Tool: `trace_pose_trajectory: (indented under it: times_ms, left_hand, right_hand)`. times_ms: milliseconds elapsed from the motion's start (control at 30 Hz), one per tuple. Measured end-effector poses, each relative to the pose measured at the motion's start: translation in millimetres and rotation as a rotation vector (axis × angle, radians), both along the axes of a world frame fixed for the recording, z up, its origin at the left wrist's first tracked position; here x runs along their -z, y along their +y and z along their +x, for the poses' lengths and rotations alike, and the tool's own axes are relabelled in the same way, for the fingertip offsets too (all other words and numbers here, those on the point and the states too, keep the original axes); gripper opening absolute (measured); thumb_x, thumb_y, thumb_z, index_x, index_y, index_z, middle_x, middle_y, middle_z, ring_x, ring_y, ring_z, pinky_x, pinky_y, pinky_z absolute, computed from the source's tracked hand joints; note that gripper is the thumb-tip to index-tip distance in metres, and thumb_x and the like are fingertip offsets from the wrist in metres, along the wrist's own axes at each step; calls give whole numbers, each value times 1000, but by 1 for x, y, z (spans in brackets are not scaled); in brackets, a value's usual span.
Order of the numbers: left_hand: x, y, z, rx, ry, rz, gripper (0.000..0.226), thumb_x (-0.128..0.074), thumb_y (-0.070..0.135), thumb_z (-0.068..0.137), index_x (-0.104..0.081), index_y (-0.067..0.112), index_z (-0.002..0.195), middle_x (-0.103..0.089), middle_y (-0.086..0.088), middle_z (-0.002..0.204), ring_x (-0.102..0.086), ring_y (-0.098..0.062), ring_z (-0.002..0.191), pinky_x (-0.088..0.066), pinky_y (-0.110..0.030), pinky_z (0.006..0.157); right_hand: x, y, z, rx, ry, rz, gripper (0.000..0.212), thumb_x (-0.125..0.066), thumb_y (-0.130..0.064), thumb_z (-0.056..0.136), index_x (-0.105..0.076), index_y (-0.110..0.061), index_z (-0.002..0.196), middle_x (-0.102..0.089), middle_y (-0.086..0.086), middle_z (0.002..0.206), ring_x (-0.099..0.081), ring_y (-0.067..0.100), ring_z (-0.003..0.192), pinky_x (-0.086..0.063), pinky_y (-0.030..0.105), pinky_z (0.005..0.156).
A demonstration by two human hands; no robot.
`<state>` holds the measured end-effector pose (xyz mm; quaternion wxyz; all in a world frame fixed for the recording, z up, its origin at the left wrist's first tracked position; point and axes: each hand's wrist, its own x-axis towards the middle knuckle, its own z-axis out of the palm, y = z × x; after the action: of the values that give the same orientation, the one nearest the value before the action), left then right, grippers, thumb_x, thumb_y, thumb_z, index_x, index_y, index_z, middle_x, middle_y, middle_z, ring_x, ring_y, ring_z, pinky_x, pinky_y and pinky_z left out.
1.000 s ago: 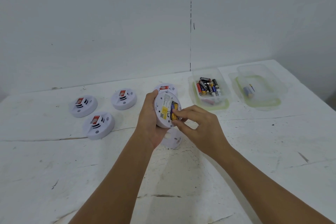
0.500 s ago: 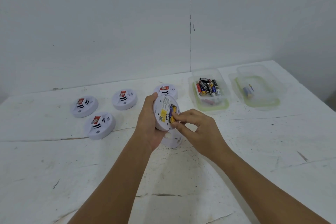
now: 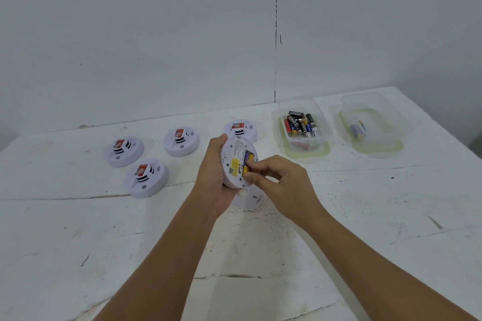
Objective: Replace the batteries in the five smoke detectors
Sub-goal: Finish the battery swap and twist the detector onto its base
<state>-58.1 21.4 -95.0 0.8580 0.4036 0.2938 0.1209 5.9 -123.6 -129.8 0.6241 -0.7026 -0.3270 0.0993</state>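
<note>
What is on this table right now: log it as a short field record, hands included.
left hand: grips the opened detector, its back facing the camera
right hand: fingertips pinch at the batteries in its compartment
detached cover: on the table, below the hands
closed detectors: four, the nearest at left
full battery tub: clear, many batteries
second tub: few batteries

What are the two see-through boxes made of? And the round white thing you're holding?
The battery box and the nearly empty box look like clear plastic, glossy, with greenish rims. The held smoke detector seems smooth white plastic, moulded, with paper-like stickers.
</note>
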Motion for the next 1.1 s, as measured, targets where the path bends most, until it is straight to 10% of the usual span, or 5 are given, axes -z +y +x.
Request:
trace_pose_trajectory:
  times_ms: [400, 567, 733, 900, 1100]
  left_hand:
    - [-5, -1, -9, 60, 18, 78, 35, -50, 44, 102, -73, 18, 110, -77, -9, 88, -71, -28, 87, -56, -42, 80]
    - [-8, 1, -14, 14, 47, 89, 35, -52, 44, 101, -75, 17, 106, -77, -10, 91, -70, -29, 88, -56, -41, 78]
    - [-7, 13, -21, -117, 52, 62, 40, -53, 48, 101, -73, 16, 115, -79, -15, 103, -70, -36, 104, -57, -48, 91]
    - [-3, 24, -28, -165, 59, 80, 35, -54, 48, 102, -71, 20, 114, -75, -13, 108, -67, -34, 110, -51, -54, 106]
    - [-2, 27, -32, -158, 63, 86, 35, -52, 49, 104, -70, 20, 111, -75, -11, 107, -69, -31, 101, -56, -46, 85]
  right_hand:
    - [-14, 7, 19, -61, 447, -121, 66, -104, -21, 54, -60, -14, 103, -72, 20, 98, -73, 36, 95, -61, 47, 83]
    - [-17, 13, 18, -91, 485, -169, 64, -103, -24, 55, -59, -16, 101, -60, -2, 74, -66, 21, 76, -54, 36, 69]
    - [-14, 13, 10, -49, 206, -299, 45, -89, -47, 77, -61, -24, 103, -58, -7, 80, -50, 3, 64, -41, 19, 58]
    - [-4, 14, 9, -132, -257, -675, 56, -75, -60, 85, -61, -31, 131, -54, -6, 120, -52, 13, 110, -44, 28, 87]
    - [-6, 21, 1, -217, -386, -855, 61, -72, -58, 89, -58, -36, 144, -49, -1, 130, -45, 20, 122, -46, 38, 101]
